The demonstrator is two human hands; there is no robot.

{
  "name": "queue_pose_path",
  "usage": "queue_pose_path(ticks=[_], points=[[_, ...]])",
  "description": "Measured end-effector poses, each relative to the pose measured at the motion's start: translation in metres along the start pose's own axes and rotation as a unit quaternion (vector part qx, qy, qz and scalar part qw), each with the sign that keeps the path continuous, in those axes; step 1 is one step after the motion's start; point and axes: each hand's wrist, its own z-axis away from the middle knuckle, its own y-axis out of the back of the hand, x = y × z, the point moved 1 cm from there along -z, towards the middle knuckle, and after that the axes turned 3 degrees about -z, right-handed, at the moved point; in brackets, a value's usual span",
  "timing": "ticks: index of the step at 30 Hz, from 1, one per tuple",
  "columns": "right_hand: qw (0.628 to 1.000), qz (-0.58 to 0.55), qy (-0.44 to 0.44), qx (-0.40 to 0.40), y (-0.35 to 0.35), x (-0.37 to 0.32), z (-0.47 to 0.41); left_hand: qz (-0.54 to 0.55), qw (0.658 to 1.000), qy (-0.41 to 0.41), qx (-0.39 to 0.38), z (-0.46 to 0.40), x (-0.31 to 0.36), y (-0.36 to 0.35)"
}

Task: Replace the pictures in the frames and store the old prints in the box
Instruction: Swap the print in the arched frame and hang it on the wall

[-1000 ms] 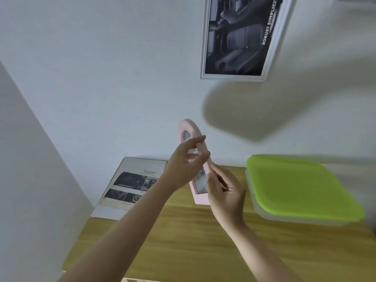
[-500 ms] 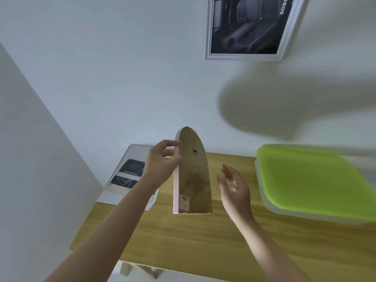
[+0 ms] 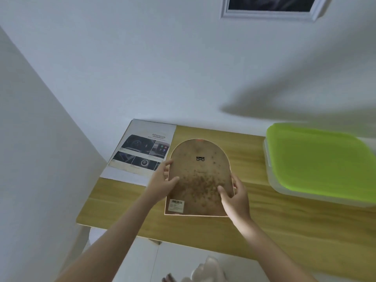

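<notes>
An arched pink picture frame [image 3: 200, 171] lies face down over the wooden table [image 3: 284, 216], its brown speckled backing board and a barcode sticker facing up. My left hand [image 3: 161, 183] grips its left edge, thumb on the backing. My right hand [image 3: 234, 197] grips its right edge, thumb on the board. A printed sheet with car-interior photos [image 3: 142, 151] lies at the table's back left corner. A storage box with a lime-green lid [image 3: 319, 161] stands at the right, lid on. A white-framed dark picture [image 3: 270, 9] hangs on the wall above.
A white wall rises behind the table and another closes in on the left. The table's front edge runs below my forearms, with pale floor and something white beneath it.
The frame went from upright and edge-on to face down, back up. My right hand, loose half a second ago, now holds its right edge. The view tilted down.
</notes>
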Motion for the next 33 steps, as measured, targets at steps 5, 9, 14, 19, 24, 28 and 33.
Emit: queue_pose_path(ticks=[5, 9, 14, 19, 24, 28, 33], points=[[0.998, 0.038, -0.038, 0.018, -0.014, 0.014, 0.011, -0.127, 0.989, 0.024, -0.079, 0.014, -0.047, -0.013], [0.995, 0.056, -0.084, 0.026, -0.025, 0.018, 0.018, -0.173, 0.975, 0.039, -0.131, 0.02, -0.064, -0.012], [0.992, 0.093, -0.078, 0.037, -0.032, 0.028, 0.019, -0.233, 0.963, -0.003, -0.136, 0.02, -0.076, -0.006], [0.987, 0.131, -0.065, 0.064, -0.043, 0.033, 0.023, -0.217, 0.969, -0.035, -0.117, 0.02, -0.086, -0.004], [0.971, 0.218, -0.07, 0.073, -0.04, 0.034, 0.023, -0.215, 0.969, -0.051, -0.114, 0.021, -0.091, -0.002], [0.973, 0.215, -0.056, 0.067, -0.034, 0.031, 0.013, -0.238, 0.963, -0.073, -0.099, 0.024, -0.094, -0.001], [0.959, 0.276, 0.058, 0.034, -0.048, 0.005, -0.031, -0.291, 0.952, -0.083, -0.056, 0.028, -0.094, -0.005]])
